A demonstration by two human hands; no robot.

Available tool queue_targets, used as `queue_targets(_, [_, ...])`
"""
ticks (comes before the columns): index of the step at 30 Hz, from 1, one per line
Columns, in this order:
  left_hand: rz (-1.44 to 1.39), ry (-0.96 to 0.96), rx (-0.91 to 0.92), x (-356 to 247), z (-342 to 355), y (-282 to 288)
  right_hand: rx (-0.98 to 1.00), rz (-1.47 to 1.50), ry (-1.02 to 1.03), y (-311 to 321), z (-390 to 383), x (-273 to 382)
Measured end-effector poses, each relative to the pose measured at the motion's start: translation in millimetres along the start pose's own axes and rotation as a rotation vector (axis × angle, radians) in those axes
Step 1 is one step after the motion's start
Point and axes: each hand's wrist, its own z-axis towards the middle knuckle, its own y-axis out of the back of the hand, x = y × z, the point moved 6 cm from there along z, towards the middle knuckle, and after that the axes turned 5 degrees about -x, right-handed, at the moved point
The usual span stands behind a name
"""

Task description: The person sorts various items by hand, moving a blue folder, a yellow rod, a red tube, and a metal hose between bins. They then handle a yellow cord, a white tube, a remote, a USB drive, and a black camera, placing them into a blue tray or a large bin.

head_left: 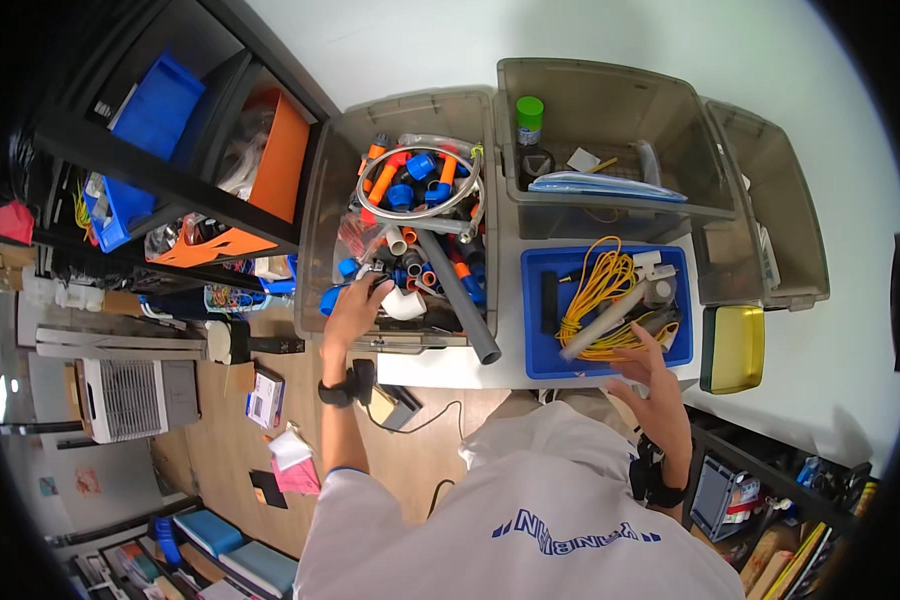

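My left hand (350,314) reaches over the near left part of a grey translucent bin (322,180). Its fingers are closed at a small silvery piece (372,269), whose kind I cannot make out. Around it lie orange and blue pipe fittings (400,196), a white elbow fitting (404,305) and a coiled silvery hose (363,186). A grey pipe (460,300) leans out over the bin's near edge. My right hand (654,386) is open, its fingers spread at the near right edge of a blue tray (532,345). That tray holds a yellow cord (582,310) and a pale tube (606,322).
Behind the blue tray stands a grey bin (610,90) with a green-capped can (530,114) and papers. Another grey bin (795,215) and a yellow-lined box (738,350) are at right. A black shelf (270,50) with an orange bin (282,160) borders the left.
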Motion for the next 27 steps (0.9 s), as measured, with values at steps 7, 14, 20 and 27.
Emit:
queue_targets(7, [0.025,0.084,0.136,24,37,-12,-0.032,-0.017,0.046,1,-5,-7])
queue_targets(14, [-0.178,0.168,0.023,-8,-5,-2,0.005,-0.115,-0.004,3,-5,-18])
queue_targets(20, [-0.001,0.035,0.023,-32,-28,-14,0.031,-0.183,-0.022,13,-1,-29])
queue_targets(27, [0.137,0.007,0.005,-41,-31,-31,0.097,-0.222,0.011,24,-1,-36])
